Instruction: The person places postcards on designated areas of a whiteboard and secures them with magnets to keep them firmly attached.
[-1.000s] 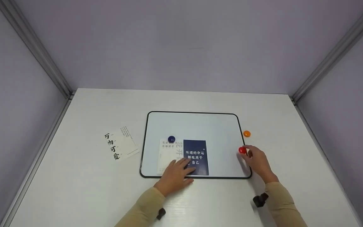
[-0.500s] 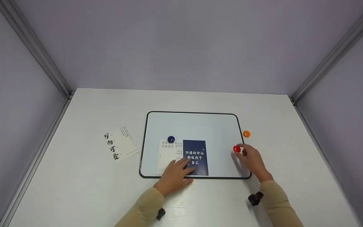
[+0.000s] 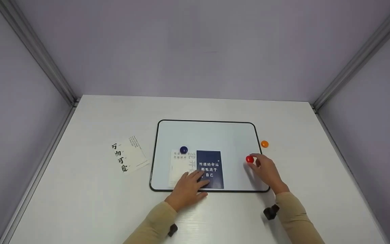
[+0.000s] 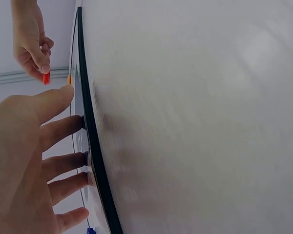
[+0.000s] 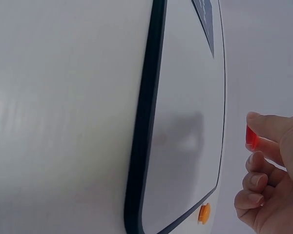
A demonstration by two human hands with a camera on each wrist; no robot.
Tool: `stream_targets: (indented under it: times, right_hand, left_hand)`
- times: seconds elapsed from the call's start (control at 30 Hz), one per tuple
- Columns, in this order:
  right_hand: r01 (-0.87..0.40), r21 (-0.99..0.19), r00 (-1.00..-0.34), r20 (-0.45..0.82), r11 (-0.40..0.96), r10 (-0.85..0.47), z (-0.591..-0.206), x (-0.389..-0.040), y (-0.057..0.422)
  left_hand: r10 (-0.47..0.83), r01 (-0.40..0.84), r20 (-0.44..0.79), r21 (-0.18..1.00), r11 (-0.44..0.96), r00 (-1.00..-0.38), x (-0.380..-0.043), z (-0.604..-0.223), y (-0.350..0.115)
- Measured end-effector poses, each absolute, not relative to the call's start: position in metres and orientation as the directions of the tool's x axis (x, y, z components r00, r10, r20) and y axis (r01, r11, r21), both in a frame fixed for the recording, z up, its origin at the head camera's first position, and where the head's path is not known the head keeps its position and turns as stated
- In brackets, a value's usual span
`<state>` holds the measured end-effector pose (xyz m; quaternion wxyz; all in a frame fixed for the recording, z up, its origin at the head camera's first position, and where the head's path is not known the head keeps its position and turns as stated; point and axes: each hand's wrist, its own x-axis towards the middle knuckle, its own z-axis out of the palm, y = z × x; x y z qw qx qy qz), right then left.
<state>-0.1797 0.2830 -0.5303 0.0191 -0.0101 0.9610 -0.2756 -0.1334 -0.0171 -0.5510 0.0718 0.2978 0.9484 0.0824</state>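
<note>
My right hand (image 3: 265, 171) pinches a round red magnet (image 3: 249, 159) between thumb and fingertips, held above the right part of the whiteboard (image 3: 229, 135); the right wrist view also shows the red magnet (image 5: 251, 137) in the pinch. With fingers spread, my left hand (image 3: 186, 189) rests on two cards near the board's front edge. One is a dark blue card (image 3: 210, 159) with white characters. Beside it on the left lies a white card (image 3: 178, 169), partly covered by the hand. At that white card's top edge sits a dark blue round magnet (image 3: 183, 149).
An orange round magnet (image 3: 264, 144) lies on the white table (image 3: 80, 196) just right of the whiteboard. Left of the board is another white card (image 3: 130, 154) with black characters, turned at an angle. Grey walls (image 3: 195, 51) stand behind and on both sides.
My right hand has moved left with the red magnet, from the board's right edge to above its surface. The left hand and the cards have stayed in place.
</note>
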Motion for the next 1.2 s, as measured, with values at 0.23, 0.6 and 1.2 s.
stream_targets:
  times: [0.23,0.6,1.2]
  right_hand:
    - [-0.017,-0.522,-0.998,-0.048,0.853,-0.049,-0.529,-0.183,0.275]
    - [-0.082,-0.512,-0.996,0.013,0.855,-0.087,-0.524,-0.186,0.263]
    - [-0.083,-0.494,-0.995,-0.002,0.865,-0.097,-0.519,-0.19,0.252]
  left_hand:
    - [0.573,0.547,-0.088,0.21,0.81,-0.815,-0.133,-0.551,-0.018]
    - [0.575,0.553,-0.083,0.188,0.811,-0.814,-0.133,-0.552,-0.016]
    - [0.572,0.547,-0.098,0.201,0.812,-0.814,-0.133,-0.551,-0.017]
